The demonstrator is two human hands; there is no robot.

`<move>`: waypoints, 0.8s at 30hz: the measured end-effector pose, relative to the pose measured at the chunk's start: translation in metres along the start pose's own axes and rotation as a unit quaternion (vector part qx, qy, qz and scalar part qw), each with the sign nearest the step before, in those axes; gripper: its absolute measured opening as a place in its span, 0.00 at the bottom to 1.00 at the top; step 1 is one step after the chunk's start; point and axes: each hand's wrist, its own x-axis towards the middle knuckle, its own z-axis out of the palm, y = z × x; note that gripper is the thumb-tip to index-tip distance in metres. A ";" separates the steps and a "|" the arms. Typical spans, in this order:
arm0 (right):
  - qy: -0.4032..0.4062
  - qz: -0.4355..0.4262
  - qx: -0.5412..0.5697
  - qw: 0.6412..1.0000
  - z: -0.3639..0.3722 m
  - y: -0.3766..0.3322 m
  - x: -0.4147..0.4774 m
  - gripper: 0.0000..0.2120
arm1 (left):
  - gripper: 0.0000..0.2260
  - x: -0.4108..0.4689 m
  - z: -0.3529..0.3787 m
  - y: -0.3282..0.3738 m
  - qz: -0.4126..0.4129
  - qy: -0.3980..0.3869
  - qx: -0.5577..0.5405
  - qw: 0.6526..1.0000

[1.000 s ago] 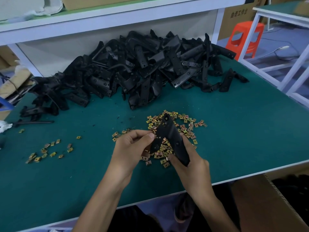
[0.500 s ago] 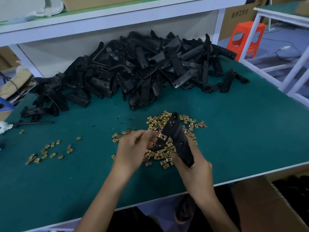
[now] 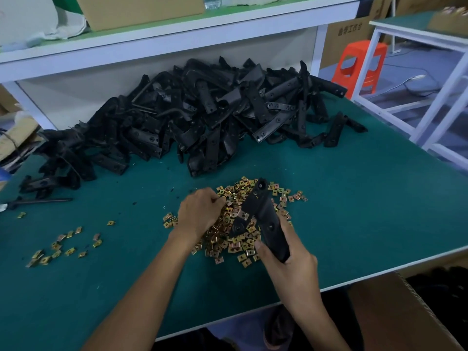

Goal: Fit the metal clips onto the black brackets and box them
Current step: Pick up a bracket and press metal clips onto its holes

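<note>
My right hand (image 3: 288, 264) grips the lower end of a black bracket (image 3: 263, 219) and holds it tilted above the heap of gold metal clips (image 3: 235, 239) on the green table. One clip (image 3: 244, 214) sits fitted on the bracket's left edge. My left hand (image 3: 201, 211) lies knuckles-up on the left side of the heap, fingers curled down into the clips; what they hold is hidden. A large pile of black brackets (image 3: 202, 117) lies at the back of the table.
A small scatter of clips (image 3: 60, 247) lies at the left. An open cardboard box (image 3: 395, 312) stands below the table's front edge at the right. A white shelf (image 3: 177, 31) runs above the pile. An orange stool (image 3: 359, 64) stands beyond the table.
My left hand left the bracket after pressing a clip on and moved up-left into the clip heap. The right hand shifted the bracket slightly to the right.
</note>
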 end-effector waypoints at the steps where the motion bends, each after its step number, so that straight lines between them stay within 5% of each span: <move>1: -0.001 0.000 0.002 1.000 0.000 0.001 0.000 0.30 | 0.14 0.002 -0.001 0.000 -0.006 -0.018 -0.001 1.000; 6: -0.004 -0.009 -0.011 1.000 0.001 0.001 0.001 0.30 | 0.13 0.007 -0.005 -0.001 -0.034 -0.086 -0.017 0.996; 10: -0.003 -0.012 -0.014 1.000 0.000 0.000 0.001 0.30 | 0.07 -0.005 -0.010 -0.006 -0.005 -0.011 -0.099 0.995; 16: -0.002 -0.025 -0.025 0.999 0.003 0.003 0.001 0.31 | 0.07 -0.037 -0.038 0.006 0.038 0.025 -0.352 0.935; 24: 0.009 -0.067 -0.059 0.996 0.003 -0.002 -0.002 0.32 | 0.04 -0.072 -0.045 0.036 0.022 -0.051 -0.531 0.846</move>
